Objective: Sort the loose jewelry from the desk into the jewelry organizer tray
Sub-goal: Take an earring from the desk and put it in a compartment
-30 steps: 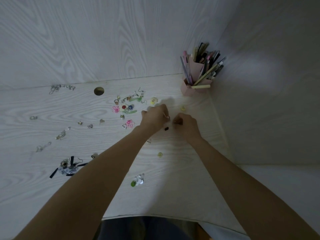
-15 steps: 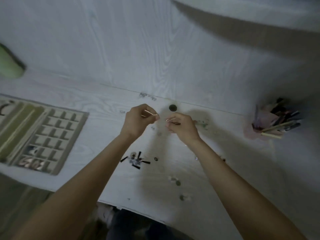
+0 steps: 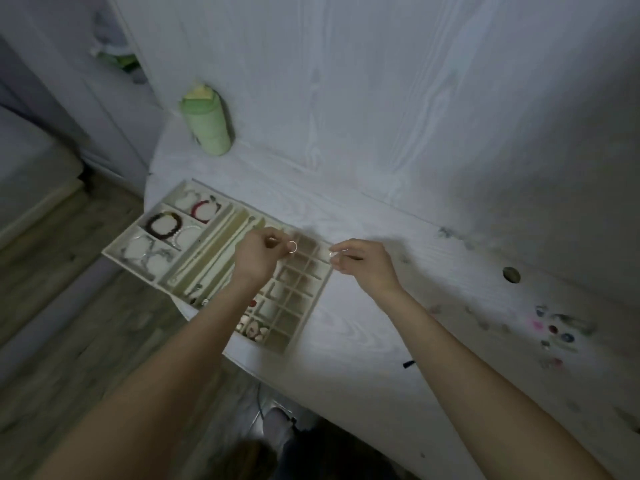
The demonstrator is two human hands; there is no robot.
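Hoop earring (image 3: 293,247) upright in left hand (image 3: 258,255), over tray (image 3: 313,303).

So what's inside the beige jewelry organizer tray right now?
The beige jewelry organizer tray holds a dark beaded bracelet, a red bracelet and small pieces in its near compartments. The left forearm covers some cells.

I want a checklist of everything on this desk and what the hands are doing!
Surface: white wood-grain desk with a round hole.
Job's things: organizer tray, bracelets in its big compartments, most small cells bare.
Clutter: loose jewelry far right, blurred; green bottle at the back.
Grips: left hand pinches a small ring over the tray; right hand pinches another ring by the tray's edge.
Cables: nothing seen.
Surroundings: wood-look floor, white panel wall.
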